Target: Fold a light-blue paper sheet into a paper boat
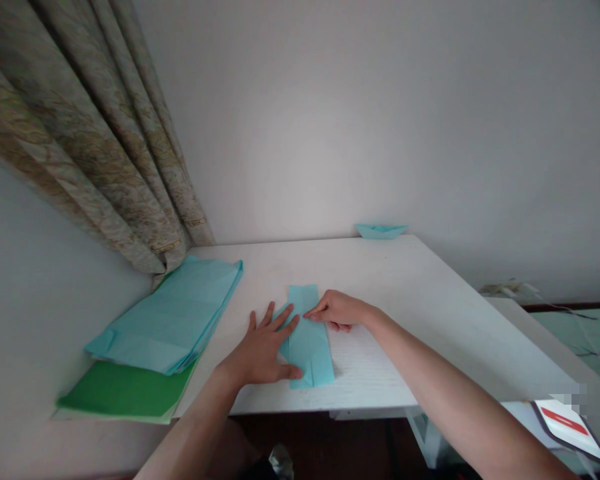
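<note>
A light-blue sheet of paper (310, 353), folded into an upright strip with creases near its lower end, lies flat on the white table (380, 293). Spread fingers of my left hand (267, 350) rest on the strip's left side, the thumb near its bottom edge. A small blue flap shows beneath those fingers. From the right, my right hand (337, 310) touches the upper middle of the paper with an extended index finger, its other fingers curled under. Nothing is visibly gripped by either hand.
A folded blue paper boat (380, 231) stands at the table's back edge by the wall. On the left lie a stack of blue sheets (180, 313) and green sheets (130, 390) under it. A patterned curtain (105, 133) hangs beside them. A lit screen (565, 423) is at lower right.
</note>
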Demonstrator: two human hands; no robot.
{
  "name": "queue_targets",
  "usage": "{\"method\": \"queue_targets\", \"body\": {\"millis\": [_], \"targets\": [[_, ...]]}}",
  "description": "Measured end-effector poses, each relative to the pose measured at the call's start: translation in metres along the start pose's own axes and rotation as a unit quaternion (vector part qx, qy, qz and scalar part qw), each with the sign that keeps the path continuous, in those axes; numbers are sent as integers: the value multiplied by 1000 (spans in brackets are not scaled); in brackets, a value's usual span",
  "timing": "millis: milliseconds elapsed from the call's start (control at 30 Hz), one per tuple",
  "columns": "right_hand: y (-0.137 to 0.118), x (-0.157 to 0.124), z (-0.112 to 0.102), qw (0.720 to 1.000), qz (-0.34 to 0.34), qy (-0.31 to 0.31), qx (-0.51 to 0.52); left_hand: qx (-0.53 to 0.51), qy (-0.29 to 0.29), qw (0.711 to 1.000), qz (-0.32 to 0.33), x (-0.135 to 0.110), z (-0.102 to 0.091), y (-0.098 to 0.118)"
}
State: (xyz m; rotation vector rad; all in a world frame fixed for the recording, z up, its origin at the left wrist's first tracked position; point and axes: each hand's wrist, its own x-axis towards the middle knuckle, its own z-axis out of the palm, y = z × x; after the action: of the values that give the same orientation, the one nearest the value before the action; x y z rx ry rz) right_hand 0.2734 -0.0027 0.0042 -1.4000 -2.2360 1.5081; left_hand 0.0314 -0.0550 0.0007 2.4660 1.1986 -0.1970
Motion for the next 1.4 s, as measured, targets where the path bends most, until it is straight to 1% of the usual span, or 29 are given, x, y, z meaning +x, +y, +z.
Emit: {"method": "queue_targets", "body": {"millis": [100, 467, 633, 833, 933, 1033, 1133, 1200, 1267, 1400], "targets": [[-1, 2, 0, 1000, 11, 17, -11, -2, 0, 1000, 1, 0, 0, 0], [-4, 17, 0, 989, 52, 121, -73, 2, -1, 1000, -2, 0, -1, 0], [-7, 23, -2, 983, 74, 147, -82, 5, -4, 1000, -6, 1, -1, 1], [-9, 32, -4, 974, 90, 170, -118, 7, 2, 1000, -4, 1, 1, 0], [-8, 36, -2, 961, 86, 203, -165, 7, 6, 1000, -3, 0, 2, 0], [-6, 36, 3, 935, 78, 267, -220, 7, 18, 1000, -2, -1, 4, 1], [-5, 34, 5, 912, 89, 321, -237, 8, 30, 999, -5, -1, 7, 1], [-5, 33, 5, 909, 109, 332, -225, 7, 38, 999, -10, 0, 8, 0], [-6, 32, 6, 913, 123, 328, -210, 4, 47, 999, -14, 1, 10, 0], [-10, 29, 10, 912, 118, 336, -203, -10, 68, 997, -19, 5, 12, 1]]}}
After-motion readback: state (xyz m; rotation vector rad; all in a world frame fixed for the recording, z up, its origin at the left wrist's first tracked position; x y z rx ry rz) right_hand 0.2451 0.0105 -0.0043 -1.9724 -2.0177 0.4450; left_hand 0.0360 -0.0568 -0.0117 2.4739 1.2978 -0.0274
